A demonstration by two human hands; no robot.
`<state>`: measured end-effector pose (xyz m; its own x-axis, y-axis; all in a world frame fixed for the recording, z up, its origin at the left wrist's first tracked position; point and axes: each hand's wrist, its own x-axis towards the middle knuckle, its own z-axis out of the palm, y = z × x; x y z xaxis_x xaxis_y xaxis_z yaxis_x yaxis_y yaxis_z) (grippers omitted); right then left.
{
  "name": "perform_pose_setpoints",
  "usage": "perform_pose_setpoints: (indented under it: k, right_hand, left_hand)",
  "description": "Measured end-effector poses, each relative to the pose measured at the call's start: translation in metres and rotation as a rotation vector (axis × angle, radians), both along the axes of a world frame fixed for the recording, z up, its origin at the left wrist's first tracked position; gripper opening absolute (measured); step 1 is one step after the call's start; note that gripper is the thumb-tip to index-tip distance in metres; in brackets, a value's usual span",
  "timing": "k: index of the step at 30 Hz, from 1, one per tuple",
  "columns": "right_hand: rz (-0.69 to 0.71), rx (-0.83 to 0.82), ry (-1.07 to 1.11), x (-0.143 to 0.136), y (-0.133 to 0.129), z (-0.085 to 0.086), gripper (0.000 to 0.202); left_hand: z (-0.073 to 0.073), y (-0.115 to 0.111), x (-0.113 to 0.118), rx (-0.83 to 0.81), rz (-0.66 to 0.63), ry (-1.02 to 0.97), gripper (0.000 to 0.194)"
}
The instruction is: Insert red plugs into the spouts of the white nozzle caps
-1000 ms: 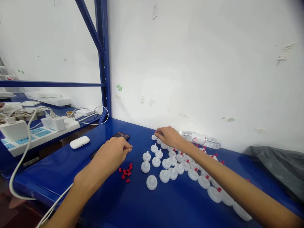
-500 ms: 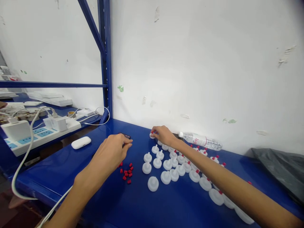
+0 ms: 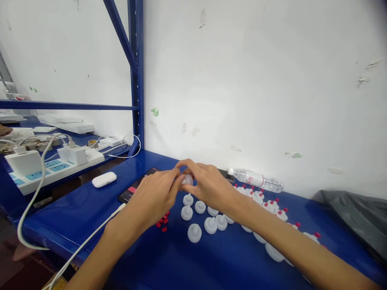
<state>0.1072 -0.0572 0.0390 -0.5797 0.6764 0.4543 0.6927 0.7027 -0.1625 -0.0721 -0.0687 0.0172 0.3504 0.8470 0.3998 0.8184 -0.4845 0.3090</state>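
Observation:
Near the middle of the blue table, my right hand (image 3: 211, 185) grips a white translucent plastic piece (image 3: 187, 180) between thumb and fingers. My left hand (image 3: 157, 191) meets it from the left, its fingertips pinched together at the top of that piece; whatever they hold is hidden. Below my hands stand several similar white round pieces (image 3: 194, 233) with narrow spouts. Others, with red caps (image 3: 298, 224) on their spouts, spread to the right, partly behind my right forearm. Loose small red caps (image 3: 164, 229) lie just right of my left wrist.
A phone (image 3: 125, 196) lies left of my left hand, beside a white case (image 3: 104, 179) and a white cable (image 3: 90, 237). Behind are a second phone (image 3: 226, 175) and a clear bottle (image 3: 256, 179). A dark bag (image 3: 356, 217) sits right; a power strip (image 3: 54, 169) left.
My right hand has moved left and toward me with a white piece. My left hand has moved right to meet it. Both phones now show more fully.

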Motion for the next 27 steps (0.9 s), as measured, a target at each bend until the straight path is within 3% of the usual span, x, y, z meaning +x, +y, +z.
perform_pose_setpoints:
  k: [4,8,12,16,19,20,22,24,27]
  right_hand:
    - [0.010,0.021,0.036,0.000,0.000,0.002,0.038]
    - [0.025,0.056,0.016,0.003,0.002,0.001,0.054]
    - [0.019,0.120,-0.026,0.005,0.000,0.002,0.045]
    - [0.066,0.287,-0.078,0.014,0.007,0.009,0.032]
    - [-0.106,0.226,-0.037,0.032,0.024,0.013,0.020]
    - [-0.208,0.132,0.025,0.039,0.031,0.012,0.019]
    - [-0.267,0.043,0.059,0.048,0.044,0.007,0.020]
    - [-0.246,-0.047,0.060,0.051,0.056,-0.002,0.022]
    - [-0.193,-0.168,0.024,0.045,0.071,-0.020,0.022]
  left_hand:
    - [0.001,0.001,-0.001,0.013,-0.039,0.019,0.041]
    - [0.004,0.001,-0.002,0.011,0.015,-0.052,0.041]
    - [0.005,-0.002,0.002,0.002,-0.040,-0.133,0.037]
    - [0.005,-0.002,0.004,-0.103,0.014,-0.457,0.044]
    - [0.010,-0.001,-0.008,-0.321,-0.015,-0.725,0.045]
    - [0.011,0.000,-0.014,-0.338,-0.016,-0.714,0.045]
    - [0.012,0.002,-0.023,-0.248,0.044,-0.516,0.045]
    - [0.008,0.006,-0.027,-0.206,0.147,-0.231,0.040]
    - [-0.002,0.010,-0.022,-0.286,0.211,0.082,0.028]
